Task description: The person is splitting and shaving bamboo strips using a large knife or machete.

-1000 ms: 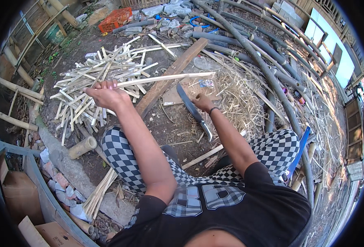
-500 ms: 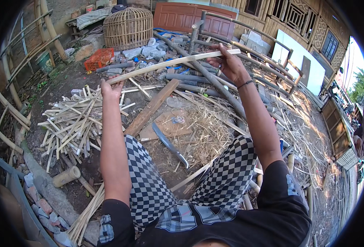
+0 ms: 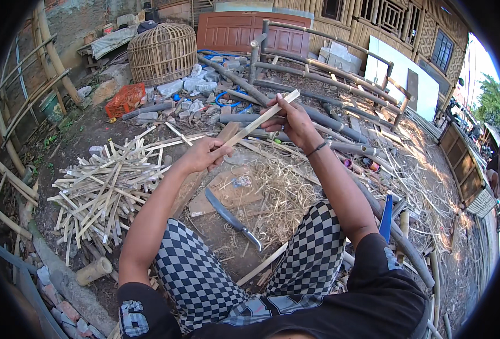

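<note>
A pale split bamboo strip (image 3: 254, 125) spans my two hands, slanting up and away to the right. My left hand (image 3: 206, 153) is closed around its nearer end. Farther along, my right hand (image 3: 294, 123) pinches it between thumb and fingers, and its far end sticks out past the thumb. Below, on the ground between my knees, lies a machete (image 3: 230, 217) with a dark handle. Beside it are a flat wooden board (image 3: 224, 192) and a wooden plank (image 3: 186, 192), partly behind my left forearm. Curly bamboo shavings (image 3: 289, 181) cover the ground there.
To the left lies a heap of split bamboo sticks (image 3: 105, 186), with a bamboo stump (image 3: 94, 271) nearer. A blue saw blade (image 3: 386, 217) stands by my right arm. Bamboo poles (image 3: 340, 130), an orange crate (image 3: 125, 100) and a woven cage (image 3: 162, 55) lie beyond.
My hands have come closer together, the left moving right and nearer my body, the right lower. The strip, held nearly crosswise before, now points more away from me.
</note>
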Available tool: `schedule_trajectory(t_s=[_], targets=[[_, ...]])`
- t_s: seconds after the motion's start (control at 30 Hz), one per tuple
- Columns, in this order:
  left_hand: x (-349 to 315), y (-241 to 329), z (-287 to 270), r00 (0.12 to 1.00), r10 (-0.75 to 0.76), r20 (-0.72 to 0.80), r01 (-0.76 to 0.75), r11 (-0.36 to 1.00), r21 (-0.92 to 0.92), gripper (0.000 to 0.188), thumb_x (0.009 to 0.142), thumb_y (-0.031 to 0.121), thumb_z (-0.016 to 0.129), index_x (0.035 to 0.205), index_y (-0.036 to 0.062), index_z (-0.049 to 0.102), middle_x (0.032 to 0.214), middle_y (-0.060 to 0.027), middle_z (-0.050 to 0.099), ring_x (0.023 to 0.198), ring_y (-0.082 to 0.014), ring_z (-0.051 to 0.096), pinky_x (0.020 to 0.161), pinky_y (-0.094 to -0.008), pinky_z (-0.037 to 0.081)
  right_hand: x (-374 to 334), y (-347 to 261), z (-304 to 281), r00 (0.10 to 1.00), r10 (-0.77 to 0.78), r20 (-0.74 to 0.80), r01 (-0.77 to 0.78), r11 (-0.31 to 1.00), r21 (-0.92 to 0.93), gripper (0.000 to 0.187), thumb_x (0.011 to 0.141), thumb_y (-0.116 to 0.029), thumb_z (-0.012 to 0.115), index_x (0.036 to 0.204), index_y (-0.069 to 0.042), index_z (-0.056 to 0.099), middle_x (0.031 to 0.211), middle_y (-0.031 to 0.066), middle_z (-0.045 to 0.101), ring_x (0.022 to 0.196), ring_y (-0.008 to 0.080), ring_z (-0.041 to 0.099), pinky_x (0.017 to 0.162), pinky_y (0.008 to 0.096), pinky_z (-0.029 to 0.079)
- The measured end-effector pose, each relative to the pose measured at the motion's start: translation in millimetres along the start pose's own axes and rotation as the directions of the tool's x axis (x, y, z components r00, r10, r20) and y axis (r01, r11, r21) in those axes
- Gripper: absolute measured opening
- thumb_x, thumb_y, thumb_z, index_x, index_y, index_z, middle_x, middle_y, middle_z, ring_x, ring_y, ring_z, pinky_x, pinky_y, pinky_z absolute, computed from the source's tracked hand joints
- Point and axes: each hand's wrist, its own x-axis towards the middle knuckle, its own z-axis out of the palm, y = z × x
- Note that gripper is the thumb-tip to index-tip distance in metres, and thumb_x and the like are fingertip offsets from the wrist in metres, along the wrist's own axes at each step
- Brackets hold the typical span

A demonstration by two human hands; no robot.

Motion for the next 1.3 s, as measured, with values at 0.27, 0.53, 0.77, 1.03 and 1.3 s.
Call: schedule_trajectory(t_s=[0.27, 0.53, 0.77, 1.03, 1.3], targets=[[6, -36, -3, 0.993, 0.055, -0.101, -0.064, 0.993, -0.096, 0.037, 0.100, 0.037, 0.055, 0.087, 0.0053, 0.067, 0.065, 0.0033, 0.050, 0.060, -0.0069, 0.045, 0.055, -0.0256, 0.039, 6, 13, -22, 0.992, -0.054, -0.117, 0.053, 0.999, -0.005, 0.029, 0.100, -0.033, 0.055, 0.101, -0.004, 0.062, 0.094, 0.0115, 0.068, 0.072, 0.0196, 0.071, 0.057, 0.0291, 0.057], [1, -21, -5, 0.980, 0.077, -0.181, -0.079, 0.997, -0.002, 0.038, 0.100, 0.040, 0.055, 0.087, 0.0052, 0.062, 0.064, 0.0063, 0.043, 0.058, -0.0030, 0.041, 0.051, -0.0223, 0.035, 3, 3, -20, 0.980, -0.093, -0.175, 0.099, 0.995, 0.023, 0.032, 0.102, -0.033, 0.051, 0.099, -0.003, 0.062, 0.093, 0.0102, 0.067, 0.069, 0.0188, 0.070, 0.054, 0.0290, 0.056], [-4, -27, -9, 0.977, 0.098, -0.188, -0.101, 0.995, -0.010, 0.037, 0.099, 0.040, 0.056, 0.087, 0.0048, 0.060, 0.061, 0.0060, 0.043, 0.052, -0.0030, 0.037, 0.047, -0.0211, 0.030, 11, 1, -36, 0.927, -0.122, -0.355, 0.177, 0.976, 0.127, 0.041, 0.104, -0.040, 0.043, 0.108, -0.002, 0.058, 0.093, 0.0114, 0.066, 0.063, 0.0201, 0.066, 0.051, 0.0304, 0.053], [-5, -42, -11, 0.964, 0.019, -0.265, -0.029, 0.999, -0.032, 0.035, 0.101, 0.033, 0.055, 0.081, 0.0041, 0.059, 0.060, 0.0035, 0.049, 0.048, -0.0048, 0.044, 0.044, -0.0222, 0.036, 3, 5, -21, 0.983, -0.134, -0.124, 0.112, 0.979, -0.168, 0.036, 0.098, -0.033, 0.059, 0.115, -0.001, 0.061, 0.094, 0.0103, 0.068, 0.065, 0.0162, 0.067, 0.053, 0.0270, 0.055], [5, -32, 5, 0.985, -0.017, -0.174, 0.011, 0.999, -0.036, 0.028, 0.094, 0.024, 0.067, 0.078, 0.0003, 0.065, 0.068, -0.0026, 0.064, 0.056, -0.0101, 0.061, 0.053, -0.0261, 0.049, 11, 10, -11, 0.982, -0.181, -0.062, 0.164, 0.964, -0.207, 0.027, 0.093, -0.025, 0.068, 0.107, -0.002, 0.066, 0.091, 0.0082, 0.071, 0.065, 0.0138, 0.067, 0.055, 0.0252, 0.054]])
